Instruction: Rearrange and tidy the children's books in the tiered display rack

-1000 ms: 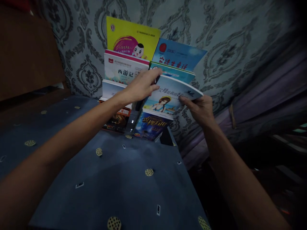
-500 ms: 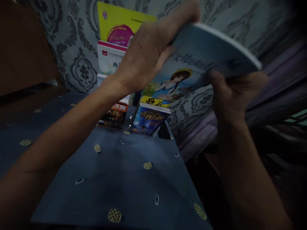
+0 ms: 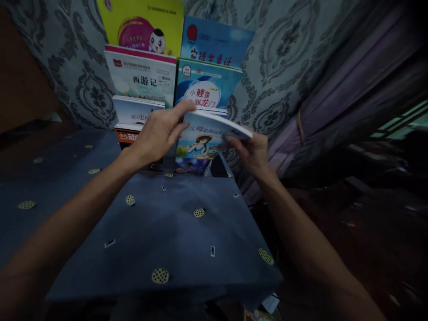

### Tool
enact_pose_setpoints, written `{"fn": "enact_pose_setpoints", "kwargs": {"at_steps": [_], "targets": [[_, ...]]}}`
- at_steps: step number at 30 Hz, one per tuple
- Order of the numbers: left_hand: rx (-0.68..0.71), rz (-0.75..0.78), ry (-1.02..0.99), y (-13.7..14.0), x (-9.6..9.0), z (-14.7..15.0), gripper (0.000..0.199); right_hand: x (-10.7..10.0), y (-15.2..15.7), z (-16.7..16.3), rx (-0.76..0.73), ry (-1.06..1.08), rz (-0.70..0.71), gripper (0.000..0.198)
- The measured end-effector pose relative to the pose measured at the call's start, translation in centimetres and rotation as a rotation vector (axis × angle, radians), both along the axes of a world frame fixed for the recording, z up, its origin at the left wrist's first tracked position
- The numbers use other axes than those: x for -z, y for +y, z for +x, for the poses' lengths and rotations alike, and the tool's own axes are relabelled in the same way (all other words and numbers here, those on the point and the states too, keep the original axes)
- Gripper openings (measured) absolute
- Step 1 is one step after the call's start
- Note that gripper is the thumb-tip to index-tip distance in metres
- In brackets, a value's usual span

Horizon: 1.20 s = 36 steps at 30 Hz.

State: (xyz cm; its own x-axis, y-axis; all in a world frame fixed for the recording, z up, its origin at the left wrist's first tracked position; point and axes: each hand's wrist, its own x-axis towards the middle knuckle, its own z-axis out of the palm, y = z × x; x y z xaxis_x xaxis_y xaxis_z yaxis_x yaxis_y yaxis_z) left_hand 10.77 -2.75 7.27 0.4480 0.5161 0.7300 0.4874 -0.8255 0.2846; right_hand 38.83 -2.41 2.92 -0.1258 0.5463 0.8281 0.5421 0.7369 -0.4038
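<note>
A thin paperback book (image 3: 203, 141) with a girl in a yellow hat on its cover is held between both hands, in front of the right column of standing books. My left hand (image 3: 162, 133) pinches its upper left corner. Gripping the right edge is my right hand (image 3: 252, 150), thumb on the cover. Just behind the held book stands a blue book with a carp title (image 3: 200, 87), with a darker blue book (image 3: 217, 42) behind that. The lower part of a dark blue book (image 3: 192, 166) shows below the held one.
On the left stand a yellow book (image 3: 157, 18), a white book (image 3: 143, 73), a pale blue book (image 3: 130, 113) and an orange-topped book (image 3: 127, 135). A blue patterned cloth covers the table (image 3: 174, 232). Patterned wallpaper (image 3: 284, 53) rises behind; a purple curtain (image 3: 321, 107) hangs right.
Both hands have brought the book down and left, close in front of the right column. The blue books behind it have come into view. The camera view has shifted.
</note>
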Motion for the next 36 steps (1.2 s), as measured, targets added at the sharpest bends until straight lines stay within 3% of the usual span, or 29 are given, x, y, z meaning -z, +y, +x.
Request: {"fn": "enact_pose_setpoints", "kwargs": {"at_steps": [8,16,19,26,32,36], "targets": [[-0.03,0.03,0.061,0.9,3.9,-0.4,0.031,4.2,0.7,-0.1,-0.029,-0.05,-0.071,0.025],[-0.044,0.01,0.001,1.2,4.0,-0.7,0.029,3.4,1.1,-0.3,-0.012,-0.035,-0.053,0.021],[-0.022,-0.035,-0.034,1.3,4.5,-0.5,0.03,4.1,1.2,-0.3,-0.013,0.009,-0.074,0.022],[-0.017,-0.177,-0.215,1.9,6.7,0.2,0.04,9.1,1.0,-0.5,0.149,0.012,-0.128,0.02],[-0.117,-0.197,0.005,3.3,10.7,0.3,0.016,14.4,1.8,-1.5,0.313,-0.021,-0.24,0.028],[-0.218,-0.21,0.111,3.6,12.6,0.3,0.012,15.7,2.6,-1.3,0.347,-0.028,-0.269,0.037]]}}
